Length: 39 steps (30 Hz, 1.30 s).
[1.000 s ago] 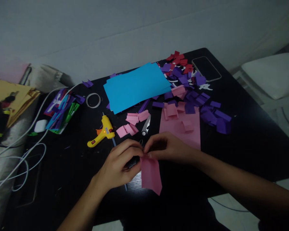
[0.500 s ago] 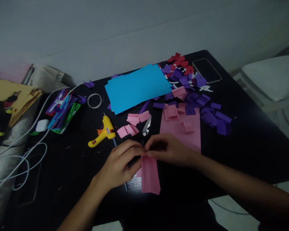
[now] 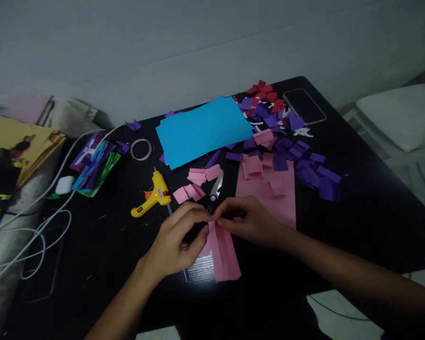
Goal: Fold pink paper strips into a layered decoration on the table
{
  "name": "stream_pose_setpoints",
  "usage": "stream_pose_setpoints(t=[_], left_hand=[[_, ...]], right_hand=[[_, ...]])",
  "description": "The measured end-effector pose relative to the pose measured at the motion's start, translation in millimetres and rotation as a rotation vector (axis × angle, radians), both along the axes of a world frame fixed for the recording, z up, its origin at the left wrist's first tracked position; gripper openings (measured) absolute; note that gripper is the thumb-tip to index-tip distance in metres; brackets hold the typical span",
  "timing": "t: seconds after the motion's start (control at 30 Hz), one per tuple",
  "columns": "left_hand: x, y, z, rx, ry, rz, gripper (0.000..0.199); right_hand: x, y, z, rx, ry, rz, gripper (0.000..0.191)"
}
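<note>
Both hands meet at the top edge of a creased strip of pink paper (image 3: 225, 255), which hangs down toward the near side of the table. My left hand (image 3: 180, 236) pinches its upper left corner, the fingertips bent over the edge. From the other side my right hand (image 3: 250, 219) grips the same top edge between thumb and forefinger. Just beyond the fingertips lie scissors (image 3: 216, 186), partly hidden by the hands. Small folded pink pieces (image 3: 189, 192) rest beside them. A larger pink sheet (image 3: 286, 203) lies under and beyond my right hand.
A yellow glue gun (image 3: 152, 194) lies left of the hands. Blue sheets (image 3: 205, 132) are stacked behind. Purple paper pieces (image 3: 306, 172) and red pieces (image 3: 265, 92) spread at the right, near a phone (image 3: 304, 105). White cables (image 3: 42, 226) loop at the left, and a tape ring (image 3: 140, 149) sits nearby.
The lower end of the pink strip has swung slightly to the right and its fold shows more sharply. Both hands keep their pinch at its top edge.
</note>
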<state>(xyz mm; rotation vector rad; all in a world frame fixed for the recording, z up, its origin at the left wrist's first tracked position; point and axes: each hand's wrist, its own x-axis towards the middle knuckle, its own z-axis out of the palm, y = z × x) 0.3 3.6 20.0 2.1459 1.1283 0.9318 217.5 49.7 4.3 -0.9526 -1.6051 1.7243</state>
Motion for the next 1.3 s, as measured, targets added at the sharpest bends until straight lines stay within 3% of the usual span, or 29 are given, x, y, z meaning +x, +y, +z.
stream_pose_setpoints(t=[0.17,0.27,0.37,0.57,1.3], left_hand=[[1.2,1.7,-1.0,-0.348,-0.106,0.156,0.005],[3.3,3.4,-1.0,-0.555,-0.169,0.156,0.021],[4.7,5.1,0.0,-0.632,-0.205,0.124,0.027],[4.3,6.0,1.1,-0.684,-0.213,0.105,0.025],[2.2,5.0,0.0,-0.620,-0.127,0.100,0.021]], right_hand=[[0.9,-1.6,2.0,0.087,-0.043,-0.036,0.010],[0.9,-2.9,1.9,0.131,-0.048,-0.043,0.010],[0.1,-3.5,1.0,0.148,-0.050,-0.053,0.010],[-0.3,-3.5,-0.2,0.150,-0.040,-0.037,0.009],[1.7,-1.7,3.2,0.065,-0.039,-0.016,0.007]])
